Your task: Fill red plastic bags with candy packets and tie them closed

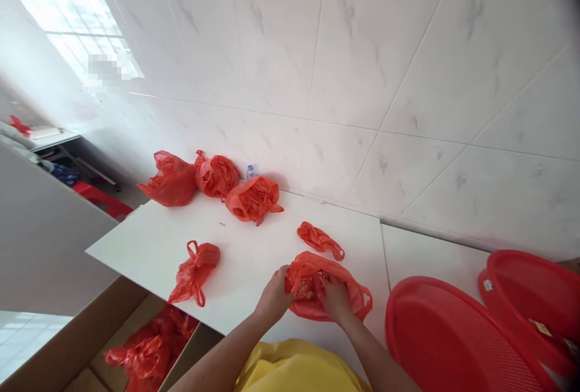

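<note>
Both my hands work at a red plastic bag (351,286) lying on the white table (149,241) right before me. My left hand (274,296) is closed on the bag's left rim. My right hand (336,298) reaches into the bag's mouth, fingers curled on red packets (304,288) with gold print inside it. A small tied red bag (319,239) lies just beyond. Another tied red bag (194,270) lies to the left near the table's front edge.
Three fuller red bags (172,179) (217,176) (252,199) and a water bottle (251,171) stand against the tiled wall. Two red plastic basins (446,337) (530,301) sit at the right. A cardboard box (67,343) with red bags (149,347) stands below left.
</note>
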The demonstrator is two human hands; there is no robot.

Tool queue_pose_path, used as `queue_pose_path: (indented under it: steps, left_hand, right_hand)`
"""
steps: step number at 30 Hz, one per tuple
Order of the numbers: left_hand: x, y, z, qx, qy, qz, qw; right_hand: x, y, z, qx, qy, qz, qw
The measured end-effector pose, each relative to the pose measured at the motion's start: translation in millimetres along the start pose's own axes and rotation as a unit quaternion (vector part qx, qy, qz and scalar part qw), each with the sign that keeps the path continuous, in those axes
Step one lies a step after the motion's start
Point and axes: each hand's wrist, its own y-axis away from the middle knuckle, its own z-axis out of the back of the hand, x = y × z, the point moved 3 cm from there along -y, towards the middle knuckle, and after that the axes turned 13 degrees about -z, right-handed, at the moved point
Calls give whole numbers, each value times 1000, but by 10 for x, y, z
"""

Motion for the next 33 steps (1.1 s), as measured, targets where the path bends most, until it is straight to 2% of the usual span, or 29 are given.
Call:
queue_pose_path:
  steps: [3,6,9,11,13,16,20,23,26,30,33]
  left_hand:
    - [-7,-2,-4,4,7,1,1000]
    - [-118,-4,57,-37,-43,-44,997]
    - [-395,-8,144,-76,-114,-149,979]
    - [-603,-28,146,-52,-107,-201,972]
    - [-776,-62,99,-23,-66,-219,973]
    - [-931,-121,5,-24,16,-190,981]
    - [-987,-187,-50,-17,165,-105,981]
    - [-992,-210,-24,16,276,-54,960]
    - [-1003,-197,-4,53,336,-29,940]
    - [-1069,-130,-30,103,375,-29,921]
    - [-1125,-77,-54,114,417,-12,902]
  right_hand:
    - [62,94,44,23,-38,51,998]
    - [182,268,196,34,-115,26,992]
    - [354,465,417,29,-190,-24,981]
    - [500,586,565,35,-233,-37,971]
    - [658,698,688,48,-264,-39,962]
    - [876,860,817,55,-279,-27,958]
    - [1022,1030,905,72,-279,15,957]
    - [959,1039,995,15,-312,0,950]
    - [868,965,1074,-30,-339,-35,939]
    - [854,879,1091,7,-360,-61,931]
    - [865,869,1068,44,-348,-77,933]
